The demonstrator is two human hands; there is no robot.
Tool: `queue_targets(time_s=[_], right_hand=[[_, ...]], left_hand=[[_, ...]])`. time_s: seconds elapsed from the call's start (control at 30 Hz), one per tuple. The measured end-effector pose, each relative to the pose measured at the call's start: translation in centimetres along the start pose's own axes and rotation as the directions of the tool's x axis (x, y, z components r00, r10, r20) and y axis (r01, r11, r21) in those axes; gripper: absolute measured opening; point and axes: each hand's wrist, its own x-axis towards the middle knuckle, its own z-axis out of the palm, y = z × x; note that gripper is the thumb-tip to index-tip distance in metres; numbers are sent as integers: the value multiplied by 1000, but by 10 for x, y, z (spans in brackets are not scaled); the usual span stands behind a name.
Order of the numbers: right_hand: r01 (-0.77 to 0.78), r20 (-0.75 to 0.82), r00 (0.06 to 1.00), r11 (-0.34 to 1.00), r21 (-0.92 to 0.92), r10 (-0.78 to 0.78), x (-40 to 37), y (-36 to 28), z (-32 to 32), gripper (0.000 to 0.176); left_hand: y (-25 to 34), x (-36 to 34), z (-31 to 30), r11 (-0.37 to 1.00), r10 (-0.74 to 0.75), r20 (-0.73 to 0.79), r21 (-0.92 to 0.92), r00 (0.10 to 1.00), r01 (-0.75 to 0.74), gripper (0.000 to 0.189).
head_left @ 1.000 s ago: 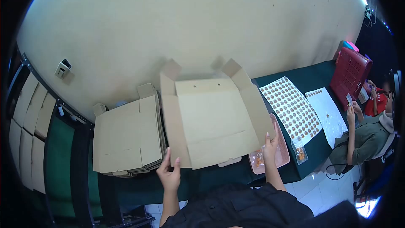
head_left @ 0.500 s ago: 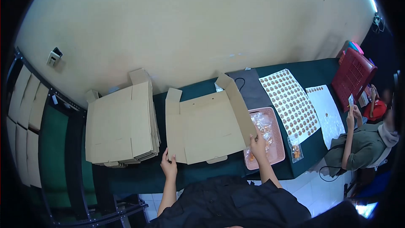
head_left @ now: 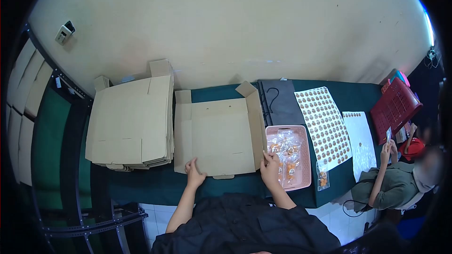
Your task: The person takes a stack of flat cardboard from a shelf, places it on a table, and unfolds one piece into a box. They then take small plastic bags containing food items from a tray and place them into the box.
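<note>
An unfolded cardboard box (head_left: 221,136) lies in front of me, its left flap spread flat and its right side panel raised. My left hand (head_left: 196,175) grips the front edge near the left crease, with thumb and fingers close together. At the front right corner, my right hand (head_left: 270,169) is closed on the base of the raised side panel. Just right of that hand is a pink basket (head_left: 307,160) with small clear packets (head_left: 287,150) of orange pieces in it.
Flattened boxes are stacked (head_left: 127,122) at left. Further right lie a dark folder (head_left: 282,101), a sticker sheet (head_left: 325,127), a white sheet (head_left: 359,146) and a single packet (head_left: 323,178). A co-worker (head_left: 391,178) holds something small near a dark red basket (head_left: 395,110).
The box has come down flatter onto the table, and its left flap has opened outward. My left hand has shifted from the left corner to the front edge near the crease.
</note>
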Motion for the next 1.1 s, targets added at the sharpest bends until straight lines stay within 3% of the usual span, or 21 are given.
queue_targets(time_s=[0.07, 0.1, 0.13, 0.17, 0.23, 0.27, 0.33, 0.4, 0.43, 0.47, 0.5, 0.57, 0.6, 0.67, 0.7, 0.77, 0.8, 0.97, 1.03, 1.1], right_hand=[[-17, 17, 1000, 1000, 1, 17, 0, 11, 3, 35], [-178, 103, 982, 957, 230, 158, 2, 13, 4, 33], [-339, 218, 938, 837, 428, 269, 5, 15, 4, 32], [-338, 219, 939, 838, 429, 267, 6, 19, 7, 32], [-326, 185, 945, 820, 471, 269, 6, 22, 9, 26], [-328, 187, 944, 820, 469, 270, 4, 24, 6, 26], [-470, 418, 830, 867, 165, 370, 7, 5, -13, 22], [-442, 387, 848, 886, 141, 362, 14, 5, -25, 23], [-408, 354, 869, 906, 117, 345, 18, 9, -32, 24], [-531, 362, 829, 804, 268, 427, 21, 23, -34, 22], [-528, 366, 830, 806, 269, 421, 26, 28, -42, 22], [-694, 551, 720, 443, 567, 422, 39, 32, -60, 22], [-691, 550, 722, 446, 568, 420, 46, 33, -68, 22], [-688, 631, 691, 51, 724, 352, 60, 34, -79, 20], [-691, 635, 691, 56, 721, 345, 69, 27, -83, 20], [-566, 690, 699, -444, 694, 187, 89, 8, -89, 22], [-538, 678, 735, -589, 603, 22, 98, 3, -92, 22], [-283, 469, 850, -542, 791, 240, 163, -5, -74, 26], [-293, 504, 838, -607, 739, 208, 192, -13, -70, 25], [-313, 496, 851, -590, 745, 175, 216, -22, -58, 24]], left_hand=[[-8, 1, -2, 997, -23, -80, -78, 997, 16, 62], [-14, 3, -4, 889, -129, -49, -449, 990, 94, 54], [-20, 5, -6, 641, -215, 19, -751, 976, 155, 46], [-28, 4, -9, 641, -216, 17, -752, 976, 154, 46], [-35, -4, -16, 752, -116, 228, -616, 967, 235, 35], [-37, -9, -16, 773, -134, 226, -585, 965, 244, 25], [-39, -19, -16, 749, -122, 183, -628, 976, 212, 22], [-46, -31, -16, 724, -116, 137, -666, 984, 178, 21], [-54, -37, -13, 775, -42, 103, -625, 994, 98, 21], [-60, -43, -10, 816, 32, 71, -578, 997, 14, 21], [-66, -47, -6, 816, 28, 65, -578, 997, 14, 21], [-74, -52, -2, 764, -46, 35, -643, 998, 58, 21], [-73, -55, -4, 783, -28, 30, -621, 999, 41, 21], [-71, -61, -6, 794, -16, 28, -608, 999, 30, 21], [-69, -65, -9, 809, -5, 29, -588, 1000, 22, 21], [-66, -70, -14, 824, 6, 45, -567, 999, 21, 21], [-66, -71, -15, 839, 20, 71, -543, 997, 22, 21], [-73, -77, -21, 847, 6, 134, -527, 991, 66, 21], [-73, -80, -22, 837, 0, 141, -541, 990, 77, 21], [-72, -85, -22, 826, -11, 141, -557, 990, 89, 21]])
